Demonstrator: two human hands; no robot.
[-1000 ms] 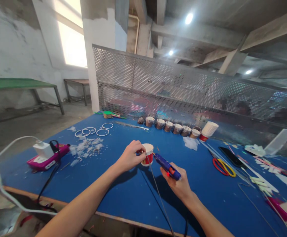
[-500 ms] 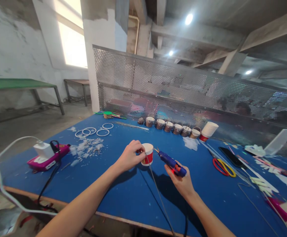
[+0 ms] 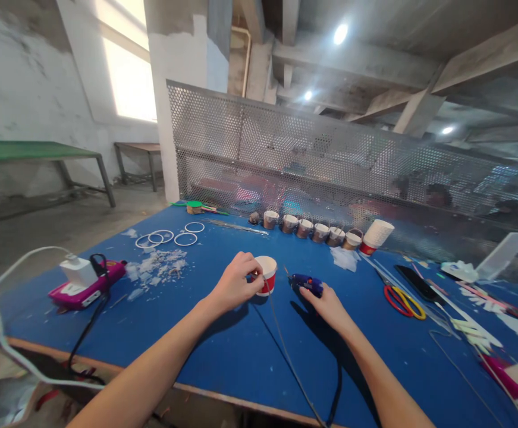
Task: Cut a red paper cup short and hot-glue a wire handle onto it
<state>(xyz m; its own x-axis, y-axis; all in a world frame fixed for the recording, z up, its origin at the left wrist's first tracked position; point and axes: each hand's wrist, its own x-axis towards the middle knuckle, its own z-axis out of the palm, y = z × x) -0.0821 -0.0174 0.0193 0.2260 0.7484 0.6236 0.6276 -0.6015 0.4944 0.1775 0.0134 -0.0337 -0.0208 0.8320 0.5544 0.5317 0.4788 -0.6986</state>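
My left hand [image 3: 235,284] grips a red and white paper cup [image 3: 267,274] that stands on the blue table [image 3: 241,351]. Just right of the cup, a blue glue gun [image 3: 306,283] lies low on the table, its nozzle pointing left toward the cup. My right hand [image 3: 328,302] rests on the gun's rear end, fingers curled over it. The gun's black cord [image 3: 285,351] runs toward me across the table.
A row of several brown-wrapped cups [image 3: 312,229] and a stack of paper cups [image 3: 376,235] stand by the perforated metal screen [image 3: 330,160]. White rings [image 3: 169,236] and white scraps [image 3: 156,266] lie left, with a pink power strip [image 3: 87,285]. Scissors [image 3: 401,300] and a phone [image 3: 419,284] lie right.
My right hand has lowered the glue gun away from the cup and set it down on the table. My left hand and the cup have stayed in place.
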